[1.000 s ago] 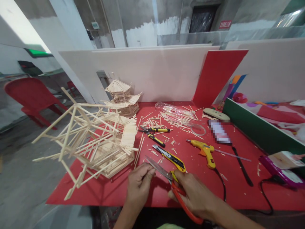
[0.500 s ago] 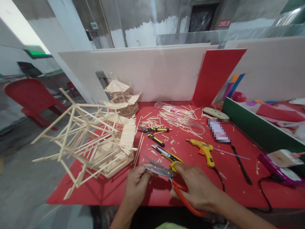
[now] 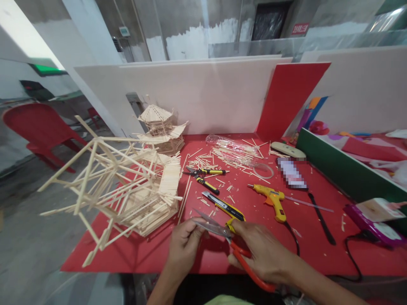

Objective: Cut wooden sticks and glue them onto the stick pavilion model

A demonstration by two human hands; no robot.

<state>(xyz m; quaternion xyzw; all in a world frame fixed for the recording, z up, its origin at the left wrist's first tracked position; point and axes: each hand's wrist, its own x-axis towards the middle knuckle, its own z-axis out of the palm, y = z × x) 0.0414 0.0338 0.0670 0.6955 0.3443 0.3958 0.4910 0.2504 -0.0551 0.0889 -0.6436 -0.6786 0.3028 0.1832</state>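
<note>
My right hand [image 3: 265, 252] grips a pair of red-handled scissors [image 3: 213, 228], their blades parted and pointing left. Close by the blades, my left hand [image 3: 183, 242] is closed in a pinch with thumb and fingers together; what it holds is hidden. Just beyond the scissors lies a yellow and black utility knife [image 3: 225, 207]. Farther back are yellow and black pruning shears [image 3: 205, 178] with their jaws apart. To the left stands a large open framework of thin wooden sticks [image 3: 95, 178], joined to or overlapping a partly covered stick roof [image 3: 170, 178].
A yellow glue gun [image 3: 273, 201] with a black cord lies on the red tabletop [image 3: 318, 258], right of centre. Loose sticks [image 3: 232, 154] and clear plastic wrap lie behind. A small stick pagoda [image 3: 159, 127] stands back left. A phone [image 3: 291, 173] and a green-sided box [image 3: 343, 165] are at the right.
The view has shifted very slightly. Both hands and the scissors stay in nearly the same place, with the blades still apart.
</note>
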